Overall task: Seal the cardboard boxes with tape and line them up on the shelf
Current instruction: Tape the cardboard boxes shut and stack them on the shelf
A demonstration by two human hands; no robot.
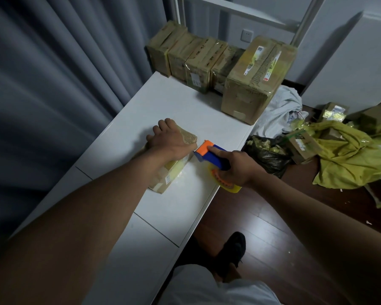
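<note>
I see the left hand lying flat on a small cardboard box near the middle of the white table, fingers straight and spread, pressing down on its top. The box runs lengthwise away from me, yellow tape along its near right side. Right hand grips the blue-and-orange tape dispenser, fingers wrapped round the handle, index finger laid along the top. The dispenser's orange head sits at the box's far right corner, touching or just beside it; I cannot tell which. Its tape roll hangs past the table's right edge.

Far end of the table: a row of four taped boxes side by side, and a larger taped box to their right. On the dark wood floor at right: a black bag, crumpled yellow wrapping, white cloth, more small boxes. Grey curtain at left.
</note>
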